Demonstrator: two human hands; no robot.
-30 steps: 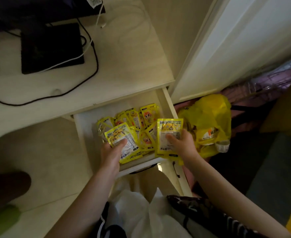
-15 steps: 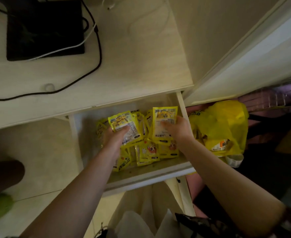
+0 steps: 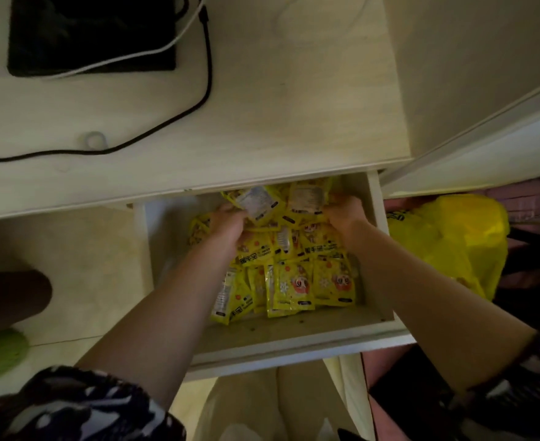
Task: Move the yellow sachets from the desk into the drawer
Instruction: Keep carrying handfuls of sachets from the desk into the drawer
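1. We see the drawer (image 3: pixel 294 338) pulled out under the counter (image 3: pixel 262 128) front edge, near its right corner.
2. Yellow sachets (image 3: pixel 297 268) lie piled in the drawer, from its back toward the front wall.
3. Left hand (image 3: pixel 227 224) grips a sachet (image 3: pixel 257 202) at the drawer's back, label side up.
4. Right hand (image 3: pixel 345 211) grips another sachet (image 3: pixel 306 197) at the back right corner.
5. Black cable (image 3: pixel 166 122) lies on the counter.

Sachets (image 3: pixel 297 278) in drawer (image 3: pixel 294 342) under desk (image 3: pixel 262 128)
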